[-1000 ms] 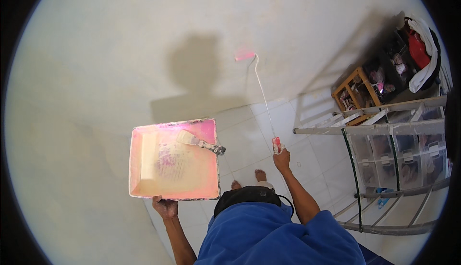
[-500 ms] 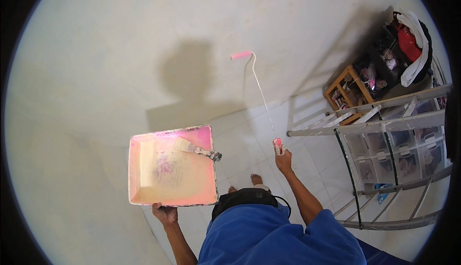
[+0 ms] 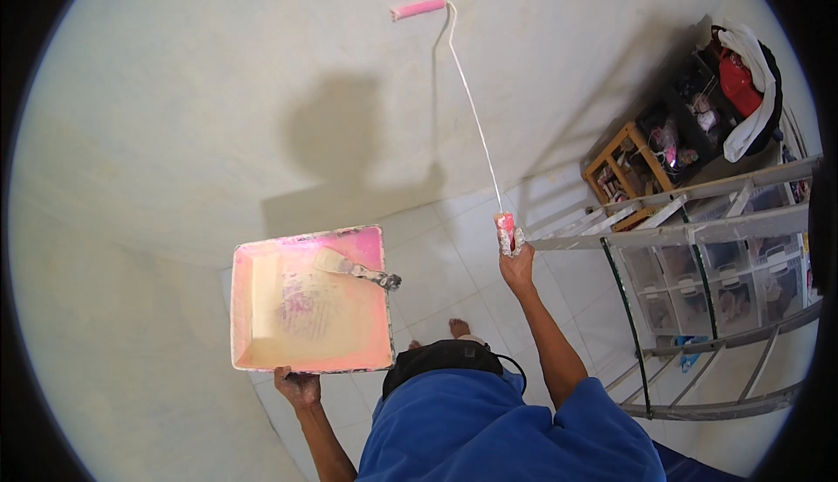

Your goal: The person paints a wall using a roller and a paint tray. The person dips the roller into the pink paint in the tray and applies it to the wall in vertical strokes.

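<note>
My left hand (image 3: 298,387) is closed on the near edge of a pink paint tray (image 3: 377,329), with its thumb at the rim and its other fingers hidden beneath. Cream paint (image 3: 327,342) covers much of the tray's bottom. A paintbrush (image 3: 360,270) with a smeared dark handle lies in the tray, its handle sticking out over the right rim. My right hand (image 3: 516,259) grips the pink, paint-spattered handle of a paint roller (image 3: 476,115). The roller's long thin rod reaches up to its pink sleeve (image 3: 419,10), which is at the pale wall (image 3: 201,72).
To the right a metal ladder (image 3: 646,233) stands beside clear plastic drawers (image 3: 733,299). Behind it are a wooden rack (image 3: 630,163) and a dark shelf with bags and a red item (image 3: 740,85). White tiles (image 3: 454,294) cover the floor around my bare feet.
My right hand has risen, carrying the paint roller higher up the wall and slightly left. The tray and my left hand have barely shifted.
</note>
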A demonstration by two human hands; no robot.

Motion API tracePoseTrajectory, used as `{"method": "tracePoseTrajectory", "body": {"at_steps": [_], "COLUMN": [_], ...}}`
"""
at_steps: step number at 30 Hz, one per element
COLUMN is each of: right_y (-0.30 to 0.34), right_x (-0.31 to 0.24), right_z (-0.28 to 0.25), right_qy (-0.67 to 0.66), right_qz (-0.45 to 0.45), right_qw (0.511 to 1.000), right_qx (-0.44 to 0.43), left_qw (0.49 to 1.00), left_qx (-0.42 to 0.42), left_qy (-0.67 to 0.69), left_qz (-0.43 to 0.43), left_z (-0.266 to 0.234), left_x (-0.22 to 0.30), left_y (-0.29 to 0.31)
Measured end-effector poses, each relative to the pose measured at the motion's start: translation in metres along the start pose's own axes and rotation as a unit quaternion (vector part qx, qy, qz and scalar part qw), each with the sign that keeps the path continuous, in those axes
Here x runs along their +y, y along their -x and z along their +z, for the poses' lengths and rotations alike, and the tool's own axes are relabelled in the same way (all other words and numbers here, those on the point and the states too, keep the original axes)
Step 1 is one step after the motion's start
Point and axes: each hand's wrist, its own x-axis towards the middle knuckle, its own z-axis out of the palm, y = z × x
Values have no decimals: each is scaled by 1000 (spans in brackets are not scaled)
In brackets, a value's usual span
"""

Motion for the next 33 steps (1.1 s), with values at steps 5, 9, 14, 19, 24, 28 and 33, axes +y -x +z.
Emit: {"method": "tracePoseTrajectory", "body": {"at_steps": [5,9,14,19,24,28,33], "right_y": [27,53,51,28,-11,-45,-22], "right_x": [63,82,81,76,46,12,62], "right_z": [14,10,-2,-7,-12,-15,7], "right_qy": [-3,34,22,-16,-28,-19,-46], "right_qz": [2,52,80,68,-15,18,14], "right_qw": [1000,998,995,997,999,999,999], "right_qx": [-8,-32,-55,-45,-14,-21,-14], "left_qw": [1000,1000,998,999,1000,1000,1000], "left_qx": [-6,13,-54,-23,-27,-8,4], "left_qy": [-10,-23,0,-23,2,-20,-17], "left_qz": [-11,6,-20,-7,-12,-10,8], "left_z": [3,5,-26,5,-8,-3,4], "left_x": [-2,-2,8,-2,3,3,-5], "left_y": [-1,0,-10,-4,-6,-4,-1]}}
